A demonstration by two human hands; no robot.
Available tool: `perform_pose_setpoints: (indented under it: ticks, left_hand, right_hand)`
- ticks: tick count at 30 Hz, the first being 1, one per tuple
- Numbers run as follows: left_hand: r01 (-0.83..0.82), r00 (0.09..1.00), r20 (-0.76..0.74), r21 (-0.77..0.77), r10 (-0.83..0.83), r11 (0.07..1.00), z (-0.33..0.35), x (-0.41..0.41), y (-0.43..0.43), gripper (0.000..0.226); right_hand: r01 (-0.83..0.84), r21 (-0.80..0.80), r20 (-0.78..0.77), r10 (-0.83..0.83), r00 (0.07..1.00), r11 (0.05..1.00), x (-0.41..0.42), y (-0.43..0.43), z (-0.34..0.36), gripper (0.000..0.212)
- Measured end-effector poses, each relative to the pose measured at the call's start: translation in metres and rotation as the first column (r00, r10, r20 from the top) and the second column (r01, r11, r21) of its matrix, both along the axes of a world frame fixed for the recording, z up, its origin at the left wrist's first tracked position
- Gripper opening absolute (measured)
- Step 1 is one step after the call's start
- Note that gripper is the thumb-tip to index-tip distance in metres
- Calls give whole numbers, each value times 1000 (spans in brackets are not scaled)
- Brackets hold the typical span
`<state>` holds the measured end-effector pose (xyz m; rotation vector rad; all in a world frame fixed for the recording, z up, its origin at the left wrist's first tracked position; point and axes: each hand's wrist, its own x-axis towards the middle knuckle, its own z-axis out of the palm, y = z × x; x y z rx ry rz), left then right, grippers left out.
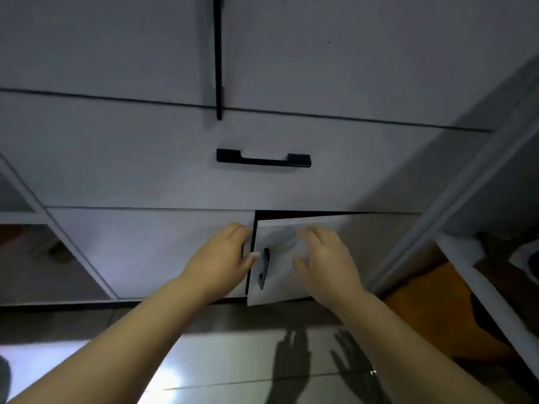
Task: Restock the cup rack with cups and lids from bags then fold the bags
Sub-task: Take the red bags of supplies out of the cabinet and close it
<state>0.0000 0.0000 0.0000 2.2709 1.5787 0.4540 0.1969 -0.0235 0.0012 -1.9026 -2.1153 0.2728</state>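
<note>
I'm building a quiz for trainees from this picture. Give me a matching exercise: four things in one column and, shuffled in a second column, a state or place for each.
Things
1. drawer handle
2. lower right door
3. left hand
4. floor

States or places
A. ajar, with a dark gap along its top
B. glossy, showing shadows of two hands
C. black and horizontal
D. at the free edge of the door, thumb on its front

Pairs: 1-C, 2-A, 3-D, 4-B

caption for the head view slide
Left hand grips the edge of an ajar lower cabinet door, right hand over its front.
</note>
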Motion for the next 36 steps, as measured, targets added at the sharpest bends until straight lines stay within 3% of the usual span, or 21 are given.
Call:
perform_pose_setpoints:
  ticks: [3,9,16,20,29,33,36]
  left_hand:
    - [21,998,65,38,-23,999,-19,9,17,58]
    - [48,993,107,1,-48,999,-33,21,35,57]
    - [4,974,226,-7,-2,1000,-26,20,20,26]
    - [69,962,268,-62,-50,996,-22,30,-27,15]
    - [381,877,339,-56,-341,923,-33,92,-124,29]
    - [585,784,303,-67,-542,809,-44,130,-146,46]
    - [699,713,135,-52,-688,713,-46,160,-156,53]
  right_hand:
    - [-49,119,49,43,998,992,-6,17,-15,60]
    - [-67,-63,176,77,981,996,-8,39,-22,66]
    - [-29,-55,-144,21,989,998,0,8,-19,50]
    - [27,-66,-266,-44,963,997,15,-42,-17,45]
    - [143,-55,-365,-153,919,988,73,-152,-24,43]
    - [215,-38,-242,-217,946,976,110,-191,-16,43]
    - [274,-136,-45,-283,958,952,136,-212,-1,45]
